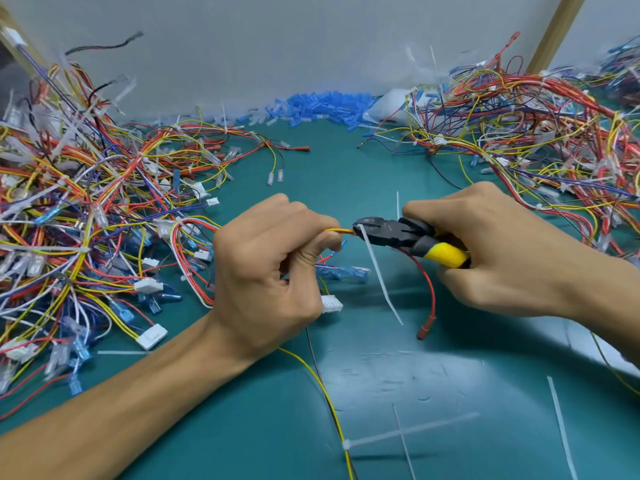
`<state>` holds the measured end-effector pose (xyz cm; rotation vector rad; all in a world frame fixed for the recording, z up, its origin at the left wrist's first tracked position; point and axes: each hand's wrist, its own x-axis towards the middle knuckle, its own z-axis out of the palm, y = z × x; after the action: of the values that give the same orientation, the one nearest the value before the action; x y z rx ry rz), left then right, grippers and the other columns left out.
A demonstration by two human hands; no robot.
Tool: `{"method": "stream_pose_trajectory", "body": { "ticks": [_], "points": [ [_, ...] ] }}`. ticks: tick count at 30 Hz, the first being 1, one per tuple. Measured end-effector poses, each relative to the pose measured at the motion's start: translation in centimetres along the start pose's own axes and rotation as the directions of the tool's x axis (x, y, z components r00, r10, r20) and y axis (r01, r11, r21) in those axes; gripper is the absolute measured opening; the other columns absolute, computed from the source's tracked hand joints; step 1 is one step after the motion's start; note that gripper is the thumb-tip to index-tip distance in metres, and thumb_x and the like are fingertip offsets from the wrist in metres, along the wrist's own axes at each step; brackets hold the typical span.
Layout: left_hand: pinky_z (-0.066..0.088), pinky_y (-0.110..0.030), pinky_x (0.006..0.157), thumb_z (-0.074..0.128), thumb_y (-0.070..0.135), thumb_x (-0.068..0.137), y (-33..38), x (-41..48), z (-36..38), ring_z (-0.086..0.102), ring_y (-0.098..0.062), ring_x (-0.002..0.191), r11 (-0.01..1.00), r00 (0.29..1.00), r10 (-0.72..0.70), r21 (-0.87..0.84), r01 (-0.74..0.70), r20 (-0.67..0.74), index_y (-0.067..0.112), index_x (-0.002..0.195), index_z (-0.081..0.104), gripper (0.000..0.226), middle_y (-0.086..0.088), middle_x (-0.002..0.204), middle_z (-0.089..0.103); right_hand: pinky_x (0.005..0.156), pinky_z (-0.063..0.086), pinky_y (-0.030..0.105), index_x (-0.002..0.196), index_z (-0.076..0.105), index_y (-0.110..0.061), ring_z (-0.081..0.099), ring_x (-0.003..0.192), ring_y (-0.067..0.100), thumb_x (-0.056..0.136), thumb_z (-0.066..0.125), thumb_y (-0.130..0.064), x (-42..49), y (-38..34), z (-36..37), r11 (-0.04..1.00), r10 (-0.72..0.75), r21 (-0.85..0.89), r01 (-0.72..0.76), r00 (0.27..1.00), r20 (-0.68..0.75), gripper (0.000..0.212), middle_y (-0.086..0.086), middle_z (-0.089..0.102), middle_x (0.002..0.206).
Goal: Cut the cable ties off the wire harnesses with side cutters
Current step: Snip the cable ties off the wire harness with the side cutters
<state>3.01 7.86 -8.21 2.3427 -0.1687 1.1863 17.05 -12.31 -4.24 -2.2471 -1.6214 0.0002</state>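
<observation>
- Green mat (398, 375) covers the whole bench; grey wall behind it at 12 o'clock.
- Left heap of wire harnesses (79, 216) fills 8 to 11 o'clock: red, yellow, blue and white leads tangled together, with white plugs and clear-blue terminal sleeves among them, many white ties visible.
- Right heap of harnesses (540, 133) runs from 1 to 3 o'clock, mostly red and yellow.
- Drift of loose blue sleeves (325, 105) lies against the wall at 12 o'clock, between the two heaps.
- Left hand (270, 268), centre frame, fingers curled into a closed fist around a small harness; thumb and forefinger pinch its yellow-and-red wires (337, 231) just left of the tool nose.
- Right hand (498, 251) at 3 o'clock of centre, fingers wrapped closed on the handles of the side cutters (398, 233), black head, yellow grip.
- Cutter jaws meet the wires at the cable tie (379, 275); cannot tell whether the blades have bitten through. The tie's white tail hangs from the jaws toward 5 o'clock.
- Red lead (427, 292) loops down from under the cutters, ending in a red-brown tip near the mat.
- White connector (331, 303) pokes out below the left fist.
- Loose white ties (408, 433) lie on the mat at 5 to 6 o'clock, one on a yellow wire.
</observation>
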Motion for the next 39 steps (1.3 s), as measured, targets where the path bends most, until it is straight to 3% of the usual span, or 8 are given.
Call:
{"method": "stream_pose_trajectory", "body": {
  "ticks": [9,14,19,23,25,29,34,39],
  "points": [
    [0.036,-0.042,0.056,0.061,-0.001,0.097,0.0,-0.1,-0.2,0.043,-0.029,0.057,1.000,1.000,-0.001,-0.014,0.001,-0.015,-0.003,0.073,0.072,0.026,-0.007,0.063,0.057,0.052,0.023,0.046,0.072,0.041,-0.018,0.024,0.062,0.028,0.059,0.046,-0.007,-0.2,-0.4,0.1,0.989,0.032,0.144,-0.039,0.998,0.054,0.017,0.009,0.027,0.060],
    [0.034,-0.035,0.058,0.061,0.002,0.099,0.0,-0.1,-0.1,0.042,-0.025,0.059,1.000,0.999,-0.027,0.003,0.027,-0.026,0.001,0.074,0.072,0.027,-0.003,0.063,0.056,0.051,0.020,0.036,0.069,0.035,-0.024,0.020,0.059,0.022,0.064,0.052,-0.007,0.2,0.1,0.4,0.982,0.070,0.181,-0.050,0.992,-0.101,0.025,0.007,0.027,0.057],
    [0.033,-0.028,0.061,0.061,0.010,0.100,-0.2,0.1,0.0,0.046,-0.019,0.062,0.996,0.996,-0.094,-0.005,0.094,0.006,0.007,0.077,0.073,0.026,0.001,0.068,0.063,0.052,0.027,0.042,0.081,0.061,-0.011,0.023,0.059,0.020,0.064,0.061,-0.012,0.2,0.1,0.1,0.969,0.146,0.228,-0.096,0.966,-0.213,0.017,0.016,0.039,0.060],
    [0.038,-0.034,0.064,0.063,0.014,0.101,-0.4,0.1,0.2,0.047,-0.021,0.069,0.994,0.994,-0.101,0.036,0.099,0.051,0.008,0.085,0.075,0.021,0.003,0.074,0.065,0.052,0.034,0.040,0.092,0.075,-0.019,0.040,0.056,0.030,0.071,0.066,-0.009,-0.2,-0.7,0.3,0.881,0.164,0.470,-0.059,0.969,-0.186,0.025,0.009,0.049,0.059],
    [0.040,-0.036,0.066,0.063,0.017,0.102,-0.4,0.3,0.2,0.047,-0.023,0.072,0.995,0.994,-0.098,0.036,0.096,0.053,0.008,0.091,0.076,0.019,0.003,0.075,0.063,0.052,0.035,0.039,0.083,0.072,-0.015,0.043,0.056,0.027,0.082,0.067,-0.018,-0.2,-0.8,0.8,0.884,0.155,0.464,-0.062,0.974,-0.165,0.005,0.007,0.051,0.060],
    [0.045,-0.049,0.080,0.066,0.018,0.101,-0.6,0.6,0.1,0.055,-0.024,0.091,0.994,0.994,-0.101,0.041,0.099,0.033,0.011,0.108,0.074,0.013,0.003,0.095,0.065,0.054,0.039,0.042,0.078,0.069,-0.011,0.046,0.055,0.024,0.086,0.067,-0.028,0.2,-0.3,1.1,0.893,0.224,0.432,-0.124,0.956,-0.191,0.019,0.011,0.058,0.063],
    [0.043,-0.043,0.096,0.063,0.009,0.095,-1.0,0.8,-0.7,0.056,-0.023,0.109,0.998,0.994,-0.068,0.003,0.069,-0.085,0.006,0.110,0.069,0.016,-0.004,0.112,0.062,0.043,0.029,0.021,0.075,0.062,-0.013,0.034,0.043,0.014,0.090,0.074,-0.011,0.9,1.7,0.9,0.529,0.551,0.817,-0.227,0.824,-0.128,0.018,-0.003,0.042,0.049],
    [0.042,-0.053,0.081,0.063,-0.007,0.078,-0.8,0.7,-1.0,0.059,-0.033,0.091,0.990,0.989,-0.011,-0.134,0.031,0.147,0.002,0.083,0.068,0.012,-0.006,0.089,0.064,0.048,0.014,0.021,0.085,0.055,-0.009,0.018,0.049,0.012,0.098,0.059,-0.003,1.3,2.9,-0.4,0.232,0.720,0.957,-0.176,0.692,-0.047,0.015,-0.003,0.025,0.059]
  ]
}}
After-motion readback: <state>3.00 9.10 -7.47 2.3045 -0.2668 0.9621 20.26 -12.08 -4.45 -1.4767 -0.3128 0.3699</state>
